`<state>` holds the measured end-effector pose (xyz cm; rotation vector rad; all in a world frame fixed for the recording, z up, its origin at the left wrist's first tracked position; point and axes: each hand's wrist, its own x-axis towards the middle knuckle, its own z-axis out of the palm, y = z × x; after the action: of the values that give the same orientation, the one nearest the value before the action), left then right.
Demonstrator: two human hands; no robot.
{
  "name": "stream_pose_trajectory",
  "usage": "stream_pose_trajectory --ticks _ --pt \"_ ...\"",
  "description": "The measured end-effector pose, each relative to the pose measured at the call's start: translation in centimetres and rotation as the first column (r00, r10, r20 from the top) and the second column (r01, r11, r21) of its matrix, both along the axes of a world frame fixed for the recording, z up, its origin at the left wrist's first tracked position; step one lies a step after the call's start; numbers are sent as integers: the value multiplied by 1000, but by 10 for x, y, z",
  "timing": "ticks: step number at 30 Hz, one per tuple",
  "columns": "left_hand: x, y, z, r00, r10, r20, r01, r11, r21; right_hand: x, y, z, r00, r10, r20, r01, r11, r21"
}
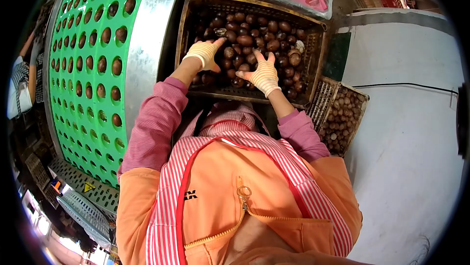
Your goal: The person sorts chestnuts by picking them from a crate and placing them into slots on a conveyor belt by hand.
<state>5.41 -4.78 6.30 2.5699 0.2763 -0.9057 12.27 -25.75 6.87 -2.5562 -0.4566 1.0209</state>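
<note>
A brown plastic crate (318,59) in front of me holds many dark, round fruits that look like passion fruit (246,41). My left hand (204,53) wears a yellow-striped glove with bare fingertips. Its fingers are spread over the fruit at the crate's left side. In a matching glove, my right hand (264,74) rests over the fruit nearer the middle, thumb and fingers apart. Neither hand visibly grips a fruit. A pale, broken-looking piece (299,46) lies among the fruit on the right.
On the left stands a green panel with holes (108,52), many with a fruit in them, beside a metal edge (152,25). A second crate of fruit (360,99) sits at right. Behind is a plastic-lined box (318,8). At far left, a person's arm (32,76) shows.
</note>
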Motion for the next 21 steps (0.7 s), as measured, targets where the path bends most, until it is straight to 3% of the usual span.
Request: stream_pose_trajectory --ticks 3,6,9,12,14,17,18,21 --pt "18 -10 4 988 -29 -153 20 998 -64 14 -3 -8 951 -92 -296 95 995 -2" --pt "21 -22 8 980 -4 -199 1 1000 -17 15 -10 -28 936 -143 -320 202 966 159" --pt "33 -24 23 951 -9 -310 17 1000 24 24 -20 -34 806 -189 -561 387 885 259" --pt "30 -22 10 934 83 -346 -117 990 -80 29 -30 -49 602 -202 -773 591 764 261" --pt "13 -11 -9 954 144 -261 -195 964 -182 31 -28 -44 438 -151 -886 671 712 210" --pt "-3 -12 -14 955 226 -194 -276 917 -287 33 -19 -31 317 -88 -944 694 700 167" --pt "-9 -14 -17 947 273 -168 -317 879 -357 34 -18 -64 367 -42 -929 614 762 208" --pt "-30 -20 -34 926 378 -12 -334 802 -495 31 9 -40 372 -77 -925 578 799 166"
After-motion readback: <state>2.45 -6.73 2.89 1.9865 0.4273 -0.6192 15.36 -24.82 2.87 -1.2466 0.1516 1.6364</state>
